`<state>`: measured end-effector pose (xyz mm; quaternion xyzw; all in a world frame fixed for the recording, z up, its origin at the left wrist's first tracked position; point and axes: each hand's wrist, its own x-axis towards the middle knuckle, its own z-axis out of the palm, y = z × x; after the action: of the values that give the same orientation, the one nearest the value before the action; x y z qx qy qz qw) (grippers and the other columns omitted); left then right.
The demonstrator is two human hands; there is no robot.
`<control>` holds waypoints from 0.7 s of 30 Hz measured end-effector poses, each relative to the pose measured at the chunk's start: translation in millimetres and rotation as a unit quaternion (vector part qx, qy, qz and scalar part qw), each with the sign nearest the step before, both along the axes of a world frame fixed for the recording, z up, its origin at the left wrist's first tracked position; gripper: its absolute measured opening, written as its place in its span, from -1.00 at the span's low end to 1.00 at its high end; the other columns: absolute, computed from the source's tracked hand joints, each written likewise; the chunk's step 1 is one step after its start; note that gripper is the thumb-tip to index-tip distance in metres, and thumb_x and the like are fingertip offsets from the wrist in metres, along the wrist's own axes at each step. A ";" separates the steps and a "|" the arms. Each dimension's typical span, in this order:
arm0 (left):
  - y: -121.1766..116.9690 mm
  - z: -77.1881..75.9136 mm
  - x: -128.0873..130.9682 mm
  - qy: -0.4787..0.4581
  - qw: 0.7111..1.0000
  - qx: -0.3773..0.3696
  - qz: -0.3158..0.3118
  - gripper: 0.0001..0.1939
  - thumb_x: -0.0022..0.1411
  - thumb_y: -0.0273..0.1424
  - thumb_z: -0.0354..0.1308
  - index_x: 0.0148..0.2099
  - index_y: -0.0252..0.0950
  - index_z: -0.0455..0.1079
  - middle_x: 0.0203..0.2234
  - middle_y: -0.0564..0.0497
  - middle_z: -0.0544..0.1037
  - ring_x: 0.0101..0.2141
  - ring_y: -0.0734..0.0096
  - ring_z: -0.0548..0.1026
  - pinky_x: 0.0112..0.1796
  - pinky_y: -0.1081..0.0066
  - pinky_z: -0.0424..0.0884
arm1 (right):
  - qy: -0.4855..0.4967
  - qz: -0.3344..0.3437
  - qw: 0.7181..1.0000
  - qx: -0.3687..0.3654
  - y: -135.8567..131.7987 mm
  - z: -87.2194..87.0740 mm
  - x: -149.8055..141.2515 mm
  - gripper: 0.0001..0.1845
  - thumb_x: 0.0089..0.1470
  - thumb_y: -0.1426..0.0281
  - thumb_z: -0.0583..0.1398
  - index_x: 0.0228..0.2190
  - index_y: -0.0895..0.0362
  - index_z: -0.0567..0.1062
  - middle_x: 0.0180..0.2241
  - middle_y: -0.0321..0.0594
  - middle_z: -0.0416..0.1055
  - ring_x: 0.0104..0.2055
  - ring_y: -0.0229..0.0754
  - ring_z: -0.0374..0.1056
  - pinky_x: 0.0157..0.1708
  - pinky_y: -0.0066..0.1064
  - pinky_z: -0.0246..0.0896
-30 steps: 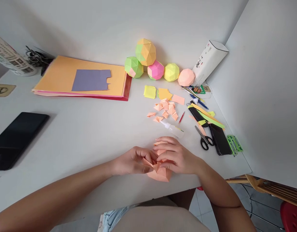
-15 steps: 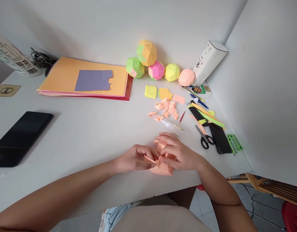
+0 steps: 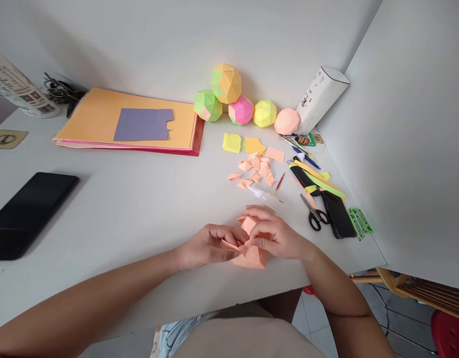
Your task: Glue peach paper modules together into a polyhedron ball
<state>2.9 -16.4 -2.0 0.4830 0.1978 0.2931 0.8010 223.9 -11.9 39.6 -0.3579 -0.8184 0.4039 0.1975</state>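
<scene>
A partly assembled peach paper ball (image 3: 253, 257) made of folded pieces is held just above the front of the desk. My left hand (image 3: 210, 243) pinches a peach flap at its left side. My right hand (image 3: 276, 231) curls over its right side, the thumb and fingers closed on the paper and hiding part of it. Beyond the hands lie several folded peach paper pieces (image 3: 254, 163), a small white glue bottle (image 3: 256, 192) with a thin tip, and a red stick-like item (image 3: 280, 181).
Finished paper balls (image 3: 226, 83) stand against the wall. Sticky-note stacks (image 3: 232, 142) lie before them. Scissors (image 3: 314, 214), a black phone (image 3: 338, 214) and paper strips (image 3: 324, 181) are at right. A paper stack (image 3: 87, 119) and a black tablet (image 3: 35, 214) lie at left.
The right thumb and fingers have shifted slightly on the peach paper ball. The left hand keeps its pinch. The whole view has moved a little.
</scene>
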 end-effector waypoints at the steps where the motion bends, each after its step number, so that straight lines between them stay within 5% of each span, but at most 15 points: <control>1: -0.1 -0.1 0.1 0.000 1.000 0.000 0.001 -0.93 0.05 -0.57 0.21 -0.42 -0.31 0.46 -0.19 -0.07 0.55 -0.15 0.25 0.46 -0.17 0.27 0.35 | 0.000 0.000 1.000 0.002 0.0 0.1 0.1 -0.93 0.09 0.40 0.20 -0.42 0.09 0.49 0.09 -0.18 0.24 0.23 -0.07 -0.01 0.15 -0.13 0.04; 21: -1.5 -2.8 -1.4 0.047 0.999 -0.020 -0.009 -0.95 0.07 -0.49 0.21 -0.43 -0.33 0.40 -0.30 -0.06 0.54 -0.23 0.29 0.46 -0.21 0.29 0.35 | 0.005 0.024 0.998 0.050 0.7 3.7 -0.8 -0.88 0.10 0.40 0.18 -0.45 0.14 0.49 0.08 -0.12 0.24 0.25 -0.05 -0.08 0.17 -0.17 0.02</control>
<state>1.5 -17.9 -4.9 0.4820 0.2369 0.2585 0.8030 223.1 -11.2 43.3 -0.3255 -0.8452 0.3685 0.2094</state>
